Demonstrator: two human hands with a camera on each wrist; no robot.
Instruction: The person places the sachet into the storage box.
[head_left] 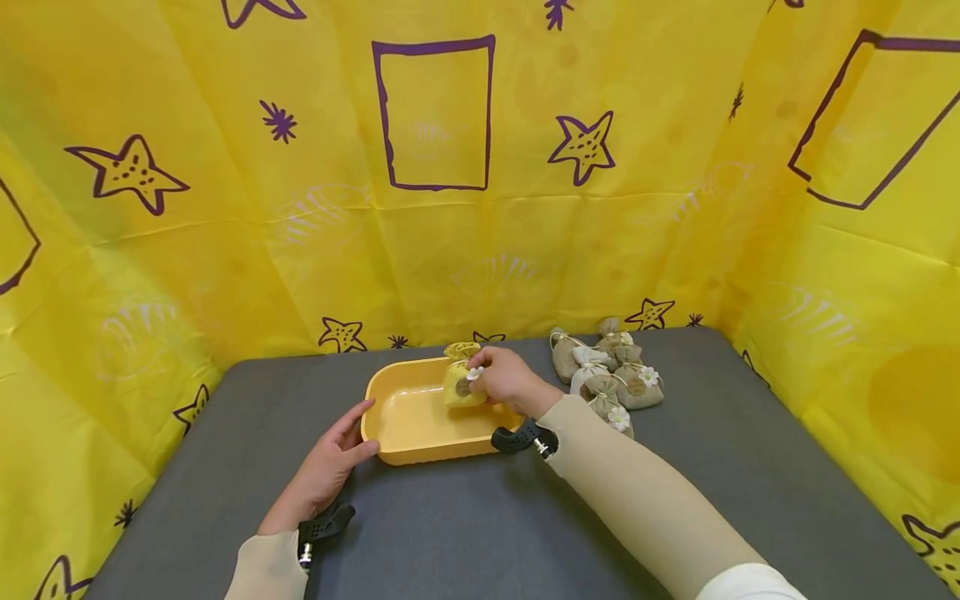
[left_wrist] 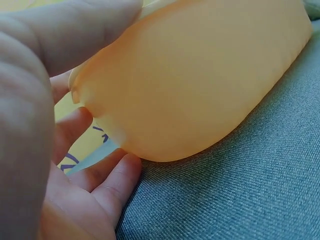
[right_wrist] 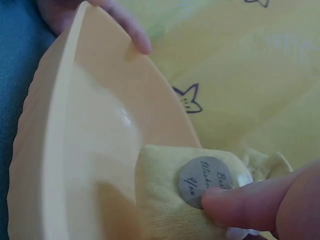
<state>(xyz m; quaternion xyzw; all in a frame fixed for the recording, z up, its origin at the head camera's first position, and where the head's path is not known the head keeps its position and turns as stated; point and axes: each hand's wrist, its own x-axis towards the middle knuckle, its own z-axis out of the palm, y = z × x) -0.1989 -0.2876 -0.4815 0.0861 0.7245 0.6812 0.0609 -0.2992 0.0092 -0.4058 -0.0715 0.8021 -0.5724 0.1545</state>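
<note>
"Where's the yellow pouch (head_left: pixel 454 388) from where you're standing?"

"Over the orange tray (head_left: pixel 435 452), a bit toward one o'clock from its middle, taking the far side as twelve. The right hand (head_left: pixel 510 379) comes in from about two o'clock and pinches it, with the thumb across a round grey tag (right_wrist: pixel 191 180). I can make out handwriting on that, partly covered."

"Does the pouch touch the bottom?"

"I can't tell. There's a white flower (head_left: pixel 476 373) on it, beside the tag, and its gathered top points to twelve."

"And the left hand (head_left: pixel 330 461)?"

"At eight o'clock, gripping the tray's end, thumb on the near corner and fingers bent around the end wall."

"What's that heap past the right hand?"

"Small beige pouches (head_left: pixel 588 379), bunched together between two and three o'clock from the tray, one of them paler. A couple carry white flowers too."

"All on the one table?"

"Yes, a grey table (head_left: pixel 450 533), with a yellow cloth (head_left: pixel 315 275) hanging behind at twelve, drawn with purple stars."
</note>
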